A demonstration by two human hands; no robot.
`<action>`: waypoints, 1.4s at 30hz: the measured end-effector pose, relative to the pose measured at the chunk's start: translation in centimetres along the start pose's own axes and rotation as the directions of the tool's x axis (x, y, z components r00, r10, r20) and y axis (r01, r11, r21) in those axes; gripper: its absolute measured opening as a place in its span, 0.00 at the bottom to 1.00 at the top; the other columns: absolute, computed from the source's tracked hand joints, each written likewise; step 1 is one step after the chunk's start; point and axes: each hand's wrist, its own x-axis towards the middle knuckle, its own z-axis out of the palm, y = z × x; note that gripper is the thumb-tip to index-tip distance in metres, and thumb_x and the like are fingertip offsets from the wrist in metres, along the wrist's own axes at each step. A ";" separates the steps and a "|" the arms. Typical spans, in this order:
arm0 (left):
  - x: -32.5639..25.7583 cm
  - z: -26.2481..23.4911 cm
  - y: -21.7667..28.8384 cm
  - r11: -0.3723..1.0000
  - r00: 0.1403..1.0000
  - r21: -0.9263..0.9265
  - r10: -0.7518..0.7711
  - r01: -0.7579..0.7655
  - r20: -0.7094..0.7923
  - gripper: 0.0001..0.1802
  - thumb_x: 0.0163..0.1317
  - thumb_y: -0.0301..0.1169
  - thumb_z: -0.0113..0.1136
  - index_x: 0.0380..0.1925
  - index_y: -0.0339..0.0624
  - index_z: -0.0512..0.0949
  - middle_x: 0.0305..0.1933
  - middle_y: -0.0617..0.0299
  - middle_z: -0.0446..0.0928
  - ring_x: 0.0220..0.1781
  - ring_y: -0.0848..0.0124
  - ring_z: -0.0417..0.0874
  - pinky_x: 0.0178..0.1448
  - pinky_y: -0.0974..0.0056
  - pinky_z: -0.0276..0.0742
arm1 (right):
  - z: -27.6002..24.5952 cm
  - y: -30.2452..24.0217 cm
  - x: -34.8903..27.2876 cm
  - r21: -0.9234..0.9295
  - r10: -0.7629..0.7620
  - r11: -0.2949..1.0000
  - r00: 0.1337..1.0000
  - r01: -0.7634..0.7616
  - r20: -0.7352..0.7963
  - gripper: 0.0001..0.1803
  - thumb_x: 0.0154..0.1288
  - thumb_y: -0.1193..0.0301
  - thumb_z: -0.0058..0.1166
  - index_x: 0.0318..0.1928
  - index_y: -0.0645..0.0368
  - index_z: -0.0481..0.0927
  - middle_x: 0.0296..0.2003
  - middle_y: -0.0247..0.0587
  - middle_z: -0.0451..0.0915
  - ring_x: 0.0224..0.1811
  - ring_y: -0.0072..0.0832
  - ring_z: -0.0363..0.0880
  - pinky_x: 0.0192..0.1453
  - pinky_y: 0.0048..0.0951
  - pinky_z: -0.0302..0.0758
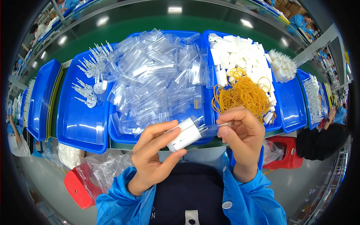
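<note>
My left hand (155, 153) is closed around a white plug-in power adapter (184, 138), held tilted in front of my chest. Its metal prongs point up and to the right. Between thumb and fingers of my right hand (242, 137) is a small clear plastic sleeve (213, 130), its near end at the prongs. Whether the sleeve is over any prong I cannot tell. Behind my hands, a blue tray (118, 139) is heaped with clear plastic sleeves (150, 71). Orange rubber bands (242, 93) lie beyond my right hand, beside white blocks (234, 50).
At the left, a blue tray (77, 127) holds white pronged adapters (86, 92). More pronged pieces (283, 67) sit in the right tray (290, 99). Red stools (77, 187) and plastic bags (108, 168) stand below the table edge. A green conveyor (131, 22) runs behind the trays; other people work nearby.
</note>
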 end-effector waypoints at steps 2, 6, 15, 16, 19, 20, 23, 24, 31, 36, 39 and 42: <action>0.1 0.2 0.3 1.000 1.000 0.014 -0.003 0.004 -0.008 0.24 0.51 0.18 0.67 0.51 0.28 0.76 0.58 0.41 0.70 0.58 0.57 0.76 0.58 0.59 0.76 | 0.3 0.6 -0.1 -0.010 -0.064 0.998 0.998 0.064 -0.022 0.10 0.60 0.83 0.58 0.43 0.69 0.77 0.38 0.40 0.75 0.34 0.18 0.77 0.37 0.17 0.73; 0.4 0.1 0.2 0.989 0.998 0.136 0.061 -0.064 0.028 0.22 0.51 0.17 0.66 0.49 0.29 0.78 0.57 0.41 0.71 0.57 0.57 0.77 0.57 0.59 0.76 | 1.1 1.3 -0.5 0.051 -0.110 0.992 0.991 0.115 -0.079 0.08 0.61 0.83 0.57 0.42 0.69 0.76 0.38 0.41 0.74 0.32 0.19 0.77 0.35 0.18 0.75; 0.9 0.1 1.5 0.972 0.997 0.226 0.050 -0.061 0.051 0.20 0.46 0.15 0.67 0.44 0.32 0.81 0.55 0.41 0.73 0.55 0.54 0.79 0.56 0.58 0.77 | 0.9 1.8 -0.5 0.125 -0.123 0.984 0.991 0.129 -0.058 0.09 0.62 0.83 0.56 0.43 0.70 0.75 0.39 0.44 0.75 0.34 0.22 0.79 0.35 0.20 0.78; 1.0 0.1 1.5 0.975 0.997 0.215 0.051 -0.062 0.056 0.20 0.46 0.15 0.67 0.43 0.32 0.81 0.55 0.41 0.74 0.55 0.54 0.79 0.56 0.58 0.77 | 0.6 1.6 -0.3 0.020 -0.143 0.990 0.990 0.143 -0.001 0.09 0.62 0.83 0.56 0.43 0.70 0.76 0.39 0.44 0.76 0.35 0.22 0.79 0.36 0.20 0.78; 0.8 -0.1 1.2 0.978 0.996 0.200 0.043 -0.057 0.074 0.20 0.46 0.15 0.67 0.43 0.32 0.82 0.55 0.41 0.74 0.55 0.53 0.80 0.56 0.58 0.77 | 0.2 1.3 0.3 -0.098 -0.106 0.988 0.989 0.116 0.102 0.10 0.62 0.83 0.57 0.44 0.70 0.75 0.38 0.44 0.77 0.37 0.21 0.80 0.37 0.20 0.79; 0.9 -0.3 0.9 0.978 0.996 0.195 0.054 -0.067 0.075 0.21 0.46 0.15 0.68 0.44 0.32 0.81 0.55 0.41 0.75 0.55 0.53 0.80 0.56 0.59 0.77 | 0.4 1.4 0.6 -0.022 -0.064 0.998 0.993 0.066 0.099 0.12 0.61 0.84 0.57 0.46 0.71 0.75 0.38 0.45 0.78 0.36 0.21 0.80 0.37 0.19 0.78; 0.9 0.2 1.0 0.958 0.992 0.261 0.118 -0.123 0.032 0.24 0.46 0.16 0.69 0.47 0.32 0.79 0.54 0.40 0.76 0.55 0.54 0.80 0.55 0.58 0.78 | 1.3 1.8 0.1 0.056 0.027 0.998 0.999 -0.026 -0.020 0.22 0.57 0.79 0.63 0.52 0.70 0.72 0.43 0.49 0.76 0.43 0.27 0.79 0.44 0.25 0.77; 0.9 0.5 1.1 0.945 0.989 0.296 0.145 -0.142 0.012 0.25 0.46 0.17 0.70 0.49 0.32 0.79 0.53 0.40 0.77 0.54 0.55 0.81 0.54 0.58 0.79 | 1.8 1.9 -0.2 0.060 0.054 0.997 0.995 -0.049 -0.079 0.27 0.56 0.76 0.66 0.55 0.69 0.70 0.46 0.52 0.75 0.46 0.30 0.78 0.47 0.28 0.77; 1.1 3.4 -0.5 0.796 0.924 0.525 0.380 -0.302 -0.046 0.37 0.47 0.26 0.76 0.56 0.25 0.70 0.49 0.40 0.80 0.49 0.53 0.84 0.47 0.58 0.85 | 3.8 2.0 -0.5 -0.607 -0.368 0.761 0.923 0.229 -0.114 0.48 0.36 0.60 0.76 0.59 0.65 0.68 0.44 0.45 0.64 0.46 0.38 0.65 0.53 0.39 0.62; 1.4 3.8 -0.4 0.799 0.922 0.509 0.386 -0.320 -0.026 0.39 0.47 0.26 0.76 0.58 0.26 0.67 0.49 0.39 0.80 0.50 0.53 0.84 0.47 0.59 0.85 | 3.5 2.7 -1.2 -0.698 -0.459 0.667 0.881 0.260 -0.111 0.38 0.35 0.58 0.75 0.51 0.61 0.78 0.33 0.39 0.68 0.37 0.33 0.66 0.42 0.33 0.60; 1.5 4.0 -0.7 0.791 0.925 0.527 0.379 -0.312 -0.020 0.39 0.47 0.26 0.76 0.58 0.26 0.67 0.49 0.40 0.80 0.50 0.52 0.84 0.47 0.59 0.85 | 3.0 2.6 -1.6 -0.713 -0.451 0.652 0.888 0.258 -0.092 0.42 0.34 0.63 0.77 0.54 0.63 0.75 0.37 0.42 0.74 0.39 0.34 0.70 0.44 0.33 0.67; 1.2 4.0 -0.9 0.781 0.930 0.554 0.365 -0.287 -0.033 0.38 0.46 0.26 0.77 0.57 0.26 0.68 0.48 0.40 0.80 0.49 0.53 0.85 0.46 0.60 0.84 | 3.2 2.5 -1.6 -0.692 -0.429 0.682 0.896 0.235 -0.118 0.51 0.36 0.61 0.78 0.61 0.67 0.67 0.40 0.45 0.77 0.43 0.36 0.72 0.50 0.35 0.67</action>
